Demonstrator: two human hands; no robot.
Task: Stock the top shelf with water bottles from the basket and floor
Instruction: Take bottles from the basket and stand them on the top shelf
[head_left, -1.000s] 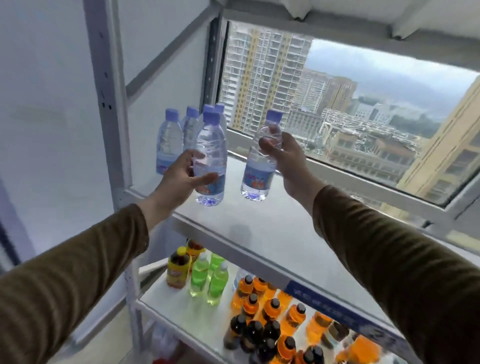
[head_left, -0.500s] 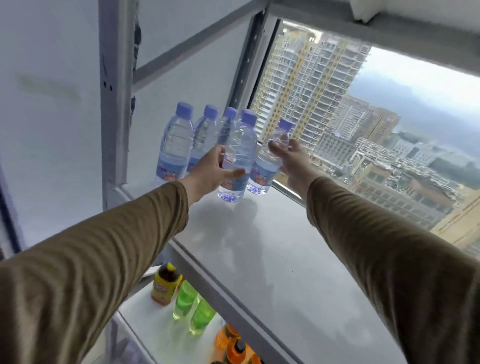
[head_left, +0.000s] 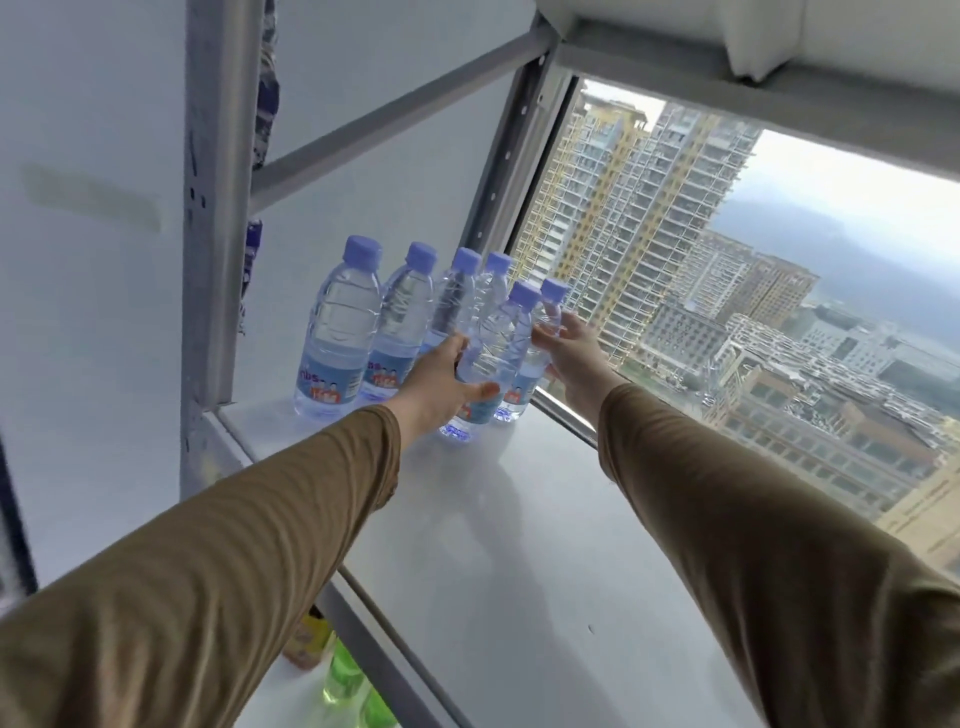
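The left hand (head_left: 441, 379) is clamped around a clear plastic water bottle with purple cap (head_left: 491, 358) standing on the white top shelf (head_left: 519, 519). The right hand (head_left: 569, 348) grips a second such bottle (head_left: 545, 322) at 1 o'clock of it, near four standing bottles (head_left: 337, 338).

Left front bottle (head_left: 340, 332), left-centre of frame: blue label shows letters "nbs", start cut off. Bottle beside it (head_left: 397, 325): label shows "ss". Other labels too blurred to read.
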